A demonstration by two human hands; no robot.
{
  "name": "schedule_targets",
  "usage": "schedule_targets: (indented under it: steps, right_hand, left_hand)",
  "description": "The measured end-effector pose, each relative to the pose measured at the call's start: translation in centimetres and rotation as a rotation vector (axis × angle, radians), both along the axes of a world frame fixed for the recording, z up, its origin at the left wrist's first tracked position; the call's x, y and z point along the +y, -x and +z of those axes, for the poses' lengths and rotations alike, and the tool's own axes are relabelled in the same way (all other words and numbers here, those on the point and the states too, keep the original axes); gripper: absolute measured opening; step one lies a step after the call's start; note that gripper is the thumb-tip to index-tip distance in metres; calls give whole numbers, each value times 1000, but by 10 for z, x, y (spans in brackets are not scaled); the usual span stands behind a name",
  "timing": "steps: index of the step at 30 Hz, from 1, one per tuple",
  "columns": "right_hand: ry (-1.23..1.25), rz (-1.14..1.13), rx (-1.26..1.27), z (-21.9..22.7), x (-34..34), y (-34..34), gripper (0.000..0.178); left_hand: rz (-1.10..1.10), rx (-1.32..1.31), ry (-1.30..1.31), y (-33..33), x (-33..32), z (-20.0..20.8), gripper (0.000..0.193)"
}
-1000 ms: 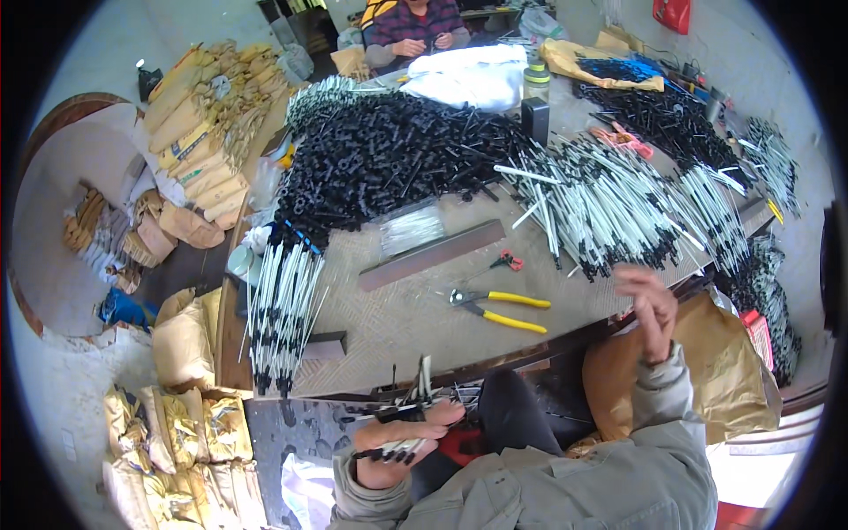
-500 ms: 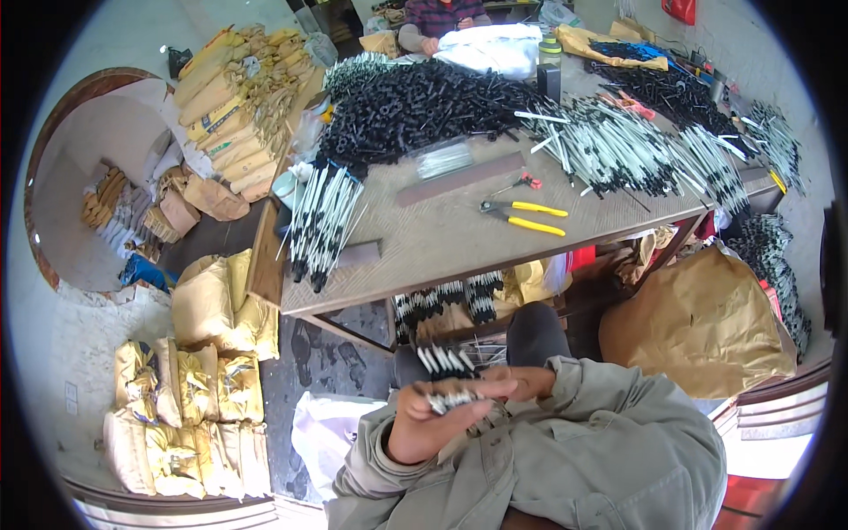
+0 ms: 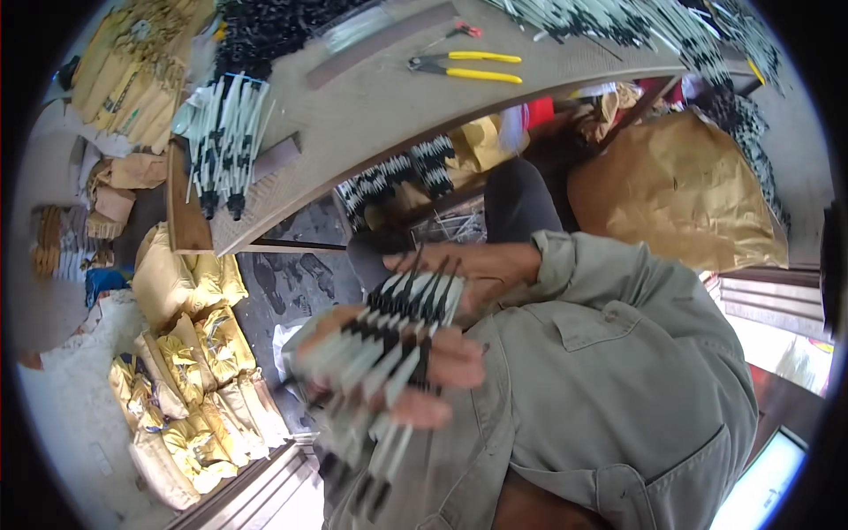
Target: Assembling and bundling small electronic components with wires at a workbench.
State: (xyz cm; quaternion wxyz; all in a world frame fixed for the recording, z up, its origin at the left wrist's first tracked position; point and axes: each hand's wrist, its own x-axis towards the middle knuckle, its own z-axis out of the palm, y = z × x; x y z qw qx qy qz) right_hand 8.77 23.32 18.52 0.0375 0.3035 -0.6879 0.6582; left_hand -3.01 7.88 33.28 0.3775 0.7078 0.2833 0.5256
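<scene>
A bundle of white-and-black thin rods (image 3: 384,344) lies slanted across my lap, its dark thin ends up and to the right, its lower end smeared by motion. My left hand (image 3: 442,389) is closed round the middle of the bundle, fingers showing on its right side. At the upper end, my right hand (image 3: 481,276) is closed about the dark tips, with its fingers partly hidden behind them. On the table beyond lie yellow-handled pliers (image 3: 468,67) and a small red-handled tool (image 3: 464,31).
The table (image 3: 353,132) carries a standing bunch of similar rods (image 3: 228,141), a heap of black parts (image 3: 265,35) and more rods (image 3: 592,22). Under it are stacked rods (image 3: 389,181). A large brown paper sack (image 3: 671,190) stands right; yellow-brown packages (image 3: 190,371) lie left.
The bundle has turned from end-on to lengthwise across my lap and come nearer. Both hands have shifted along with it. The view has tipped down, so the co-worker beyond the table is out of sight.
</scene>
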Motion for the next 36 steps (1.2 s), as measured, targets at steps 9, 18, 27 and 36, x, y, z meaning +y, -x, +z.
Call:
schedule_targets:
  steps: [9, 18, 27, 36]
  right_hand:
    - [-34, -142, 103, 48, 16, 8, 95]
    - [765, -236, -618, 65, 38, 40, 49]
    - [-535, -896, 249, 42, 136, 138, 54]
    - [-1101, -430, 256, 19, 145, 143, 54]
  left_hand:
    - [-67, 258, -216, -14, 5, -35, 19]
    - [158, 222, -138, 7, 41, -90, 37]
    - [453, -98, 230, 55, 94, -136, 31]
    - [619, 190, 15, 65, 100, -170, 34]
